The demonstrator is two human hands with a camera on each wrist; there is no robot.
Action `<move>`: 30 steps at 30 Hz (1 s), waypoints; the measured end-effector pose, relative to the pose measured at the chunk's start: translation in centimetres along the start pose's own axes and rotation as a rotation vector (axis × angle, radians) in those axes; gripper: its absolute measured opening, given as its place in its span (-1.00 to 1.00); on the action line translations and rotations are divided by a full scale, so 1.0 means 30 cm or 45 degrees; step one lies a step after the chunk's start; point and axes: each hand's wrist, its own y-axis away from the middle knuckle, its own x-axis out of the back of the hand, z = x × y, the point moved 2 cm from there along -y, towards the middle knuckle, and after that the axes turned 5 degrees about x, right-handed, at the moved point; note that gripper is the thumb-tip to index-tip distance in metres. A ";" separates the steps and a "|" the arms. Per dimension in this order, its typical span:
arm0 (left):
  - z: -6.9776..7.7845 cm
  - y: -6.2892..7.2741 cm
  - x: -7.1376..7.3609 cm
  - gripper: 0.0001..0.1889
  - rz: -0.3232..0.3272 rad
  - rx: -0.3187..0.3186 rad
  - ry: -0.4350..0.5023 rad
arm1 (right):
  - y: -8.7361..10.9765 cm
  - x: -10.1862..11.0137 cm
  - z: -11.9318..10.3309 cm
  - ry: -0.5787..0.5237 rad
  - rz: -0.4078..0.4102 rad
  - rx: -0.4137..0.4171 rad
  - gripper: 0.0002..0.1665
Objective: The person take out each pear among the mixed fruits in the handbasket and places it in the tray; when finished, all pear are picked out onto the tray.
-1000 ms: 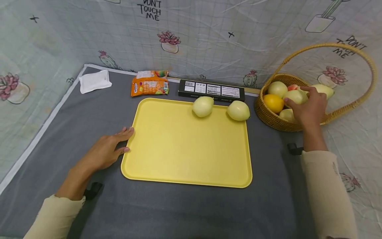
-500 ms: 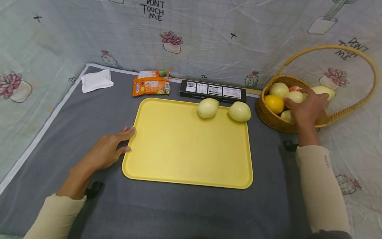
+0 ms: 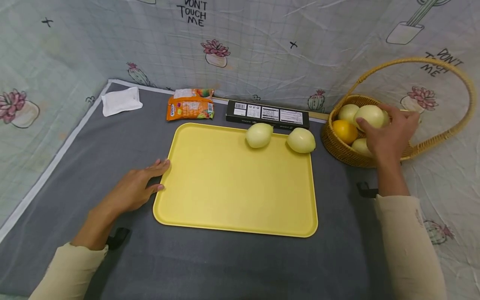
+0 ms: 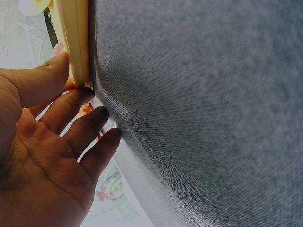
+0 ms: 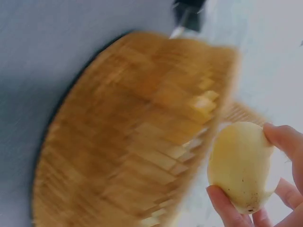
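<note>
My right hand (image 3: 393, 131) grips a smooth, pale yellow-green oval fruit (image 3: 369, 115) between thumb and fingers, just above the other fruit in the wicker basket (image 3: 339, 152). In the right wrist view, this fruit shows brown specks at one end. An orange-yellow round fruit (image 3: 345, 131) and several pale fruits lie in the basket, partly hidden by the hand. My left hand (image 3: 136, 187) rests with extended fingers against the left rim of the yellow tray (image 3: 232, 191). Two similar fruits sit by the tray's far edge, one left (image 3: 259, 135) and one at the corner (image 3: 301, 140).
Behind the tray lie a black box (image 3: 267, 113) with white labels and an orange snack packet (image 3: 190, 105). A white packet (image 3: 121, 101) is at the far left of the grey table surface (image 3: 225, 266). The basket's tall handle (image 3: 470, 100) arches up beside the patterned cloth.
My right hand has raised the fruit slightly from among the others in the basket. The left fruit on the tray has rocked a little; my left hand stays put.
</note>
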 end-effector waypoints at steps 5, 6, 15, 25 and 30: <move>0.005 0.001 0.001 -0.25 0.000 -0.002 -0.008 | 0.058 0.011 -0.105 -0.135 0.028 0.117 -0.28; 0.006 0.001 0.001 -0.25 -0.001 -0.002 -0.008 | 0.068 0.010 -0.124 -0.164 0.043 0.170 -0.30; 0.010 0.002 0.003 -0.24 -0.014 0.015 -0.007 | 0.179 -0.040 -0.285 -0.433 0.040 0.571 -0.37; 0.007 0.000 0.001 -0.25 -0.005 0.003 -0.003 | 0.328 -0.197 -0.433 -0.468 -0.242 0.629 -0.35; 0.006 -0.001 -0.001 -0.25 -0.001 -0.002 -0.006 | 0.395 -0.274 -0.516 -0.521 -0.364 0.668 -0.34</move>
